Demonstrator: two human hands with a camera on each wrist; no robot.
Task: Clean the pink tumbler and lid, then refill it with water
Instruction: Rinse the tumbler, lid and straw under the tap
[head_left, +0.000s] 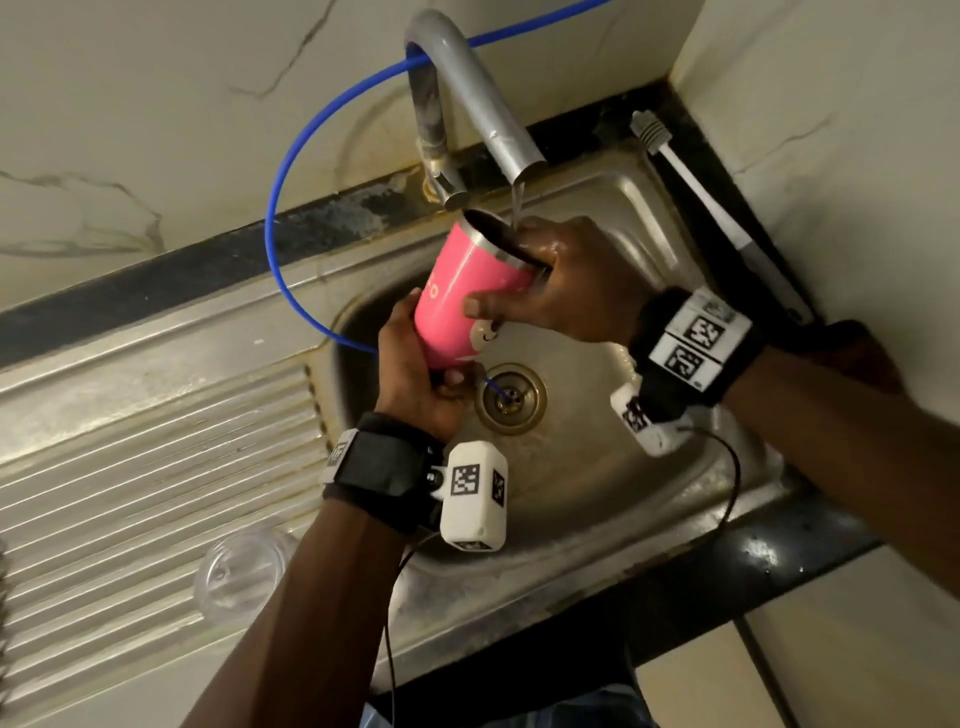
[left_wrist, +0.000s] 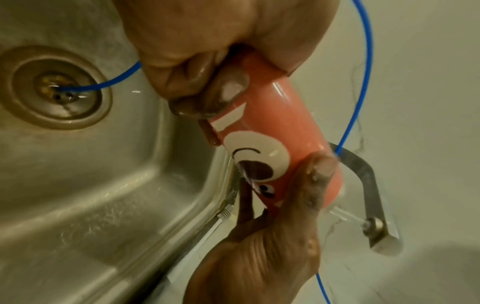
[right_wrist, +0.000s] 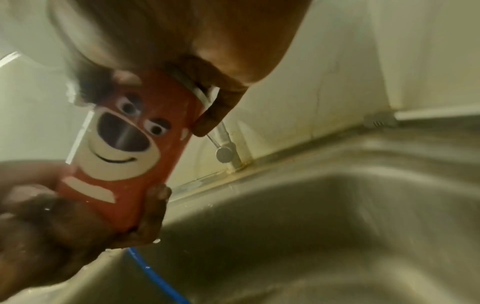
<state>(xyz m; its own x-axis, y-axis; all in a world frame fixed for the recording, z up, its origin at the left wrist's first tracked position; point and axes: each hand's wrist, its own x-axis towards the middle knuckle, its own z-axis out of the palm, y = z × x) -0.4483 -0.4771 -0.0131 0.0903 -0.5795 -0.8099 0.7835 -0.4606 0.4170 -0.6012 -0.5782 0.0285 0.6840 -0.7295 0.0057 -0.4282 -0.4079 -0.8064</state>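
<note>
The pink tumbler (head_left: 467, 291) with a cartoon bear face (right_wrist: 122, 144) is tilted over the sink, its steel rim up beside the running tap (head_left: 483, 109). My left hand (head_left: 421, 379) grips its base from below. My right hand (head_left: 550, 280) holds the upper part, thumb on the pink side and fingers over the rim, reaching inside. A thin stream of water falls onto my right fingers at the rim. The clear lid (head_left: 241, 574) lies on the ribbed drainboard at lower left. In the left wrist view the tumbler (left_wrist: 283, 123) shows between both hands.
The steel sink (head_left: 597, 467) has a brass drain (head_left: 511, 397) with a blue tube (head_left: 291, 171) looped from behind the tap into it. A bottle brush (head_left: 691, 176) lies along the dark counter edge at right. The tap handle (head_left: 447, 189) juts out near the tumbler's mouth.
</note>
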